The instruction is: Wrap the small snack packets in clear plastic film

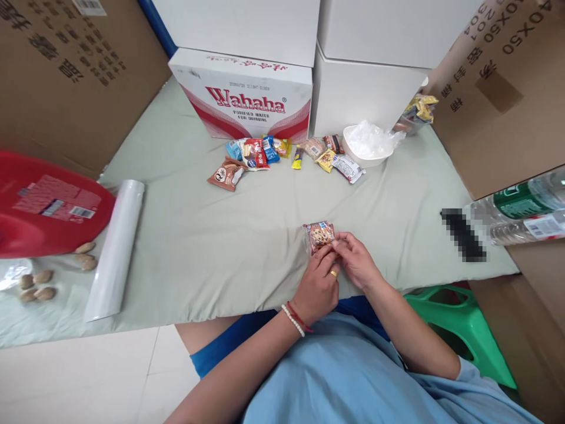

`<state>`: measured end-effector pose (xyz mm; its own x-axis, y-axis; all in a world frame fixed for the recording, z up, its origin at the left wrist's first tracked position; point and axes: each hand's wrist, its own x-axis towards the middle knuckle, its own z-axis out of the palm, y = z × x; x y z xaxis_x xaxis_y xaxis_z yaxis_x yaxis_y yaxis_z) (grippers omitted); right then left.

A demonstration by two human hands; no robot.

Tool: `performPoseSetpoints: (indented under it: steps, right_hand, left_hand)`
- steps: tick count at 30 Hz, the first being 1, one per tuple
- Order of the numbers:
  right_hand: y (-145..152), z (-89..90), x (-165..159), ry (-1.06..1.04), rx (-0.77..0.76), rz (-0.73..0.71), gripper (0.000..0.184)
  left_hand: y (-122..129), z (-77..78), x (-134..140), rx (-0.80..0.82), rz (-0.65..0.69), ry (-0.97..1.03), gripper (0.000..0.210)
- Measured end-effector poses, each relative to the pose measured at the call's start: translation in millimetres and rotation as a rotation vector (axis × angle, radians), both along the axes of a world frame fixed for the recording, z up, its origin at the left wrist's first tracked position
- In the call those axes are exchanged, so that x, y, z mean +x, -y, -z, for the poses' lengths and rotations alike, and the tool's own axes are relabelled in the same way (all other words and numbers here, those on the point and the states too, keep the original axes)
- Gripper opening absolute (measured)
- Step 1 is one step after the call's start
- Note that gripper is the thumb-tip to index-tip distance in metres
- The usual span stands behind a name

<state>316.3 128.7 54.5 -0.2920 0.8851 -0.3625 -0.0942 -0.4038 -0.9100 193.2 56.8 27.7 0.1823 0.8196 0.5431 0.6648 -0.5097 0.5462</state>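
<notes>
Near the front edge of the table, my left hand (316,287) and my right hand (358,262) meet at a small cookie packet (319,234). Clear film shows along its left side, and printed cookies are on its brown and blue wrapper. Both hands are closed, pinching its lower right part, where the fingertips hide the wrapper. A ring and two bracelets are on my left hand and wrist. Farther back lie several wrapped snacks, among them a brown packet (226,174), a red and white packet (256,154), a yellow packet (325,159) and a silvery packet (348,168).
A white bowl (368,160) holds crumpled clear plastic, beside white boxes and a Wahaha carton (247,97). On the left are a plastic roll (117,250), a red jug (48,206) and several walnuts (43,275). Water bottles (529,197) lie right; below stands a green stool (472,330).
</notes>
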Motion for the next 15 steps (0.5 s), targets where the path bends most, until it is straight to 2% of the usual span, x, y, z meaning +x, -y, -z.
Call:
performPoseSetpoints:
  steps: [3,5,6,8,10,11,13,15]
  right_hand:
    - [-4,9.3,6,-0.010,-0.016,-0.005,0.059]
    - [-6,13.8,8,-0.019,-0.018,0.010,0.057]
    - [-7,15.5,9,-0.017,-0.019,0.024,0.057]
    - [-9,17.5,10,-0.011,-0.015,0.056,0.055]
    - [-9,18.3,9,-0.027,-0.006,0.068,0.053]
    - [-9,18.4,8,-0.042,0.002,0.052,0.052]
    - [-8,19.0,6,-0.069,0.031,-0.025,0.049]
    - [-8,20.3,6,-0.059,0.081,-0.116,0.043]
  left_hand:
    - [4,-1.1,-7,-0.122,0.120,0.154,0.028]
    - [7,-4.2,-16,-0.201,0.084,0.312,0.022]
    - [8,-5.5,-20,-0.250,-0.001,0.404,0.019]
    - [6,-6.8,-28,-0.383,-0.262,0.602,0.015]
    - [0,-7.7,-34,-0.542,-0.455,0.801,0.030]
    - [-5,-8.6,-35,-0.618,-0.471,0.894,0.044]
    - [-16,-11.9,-34,-0.724,-0.388,1.037,0.064]
    - [-25,-16.1,-31,-0.768,-0.307,1.108,0.068]
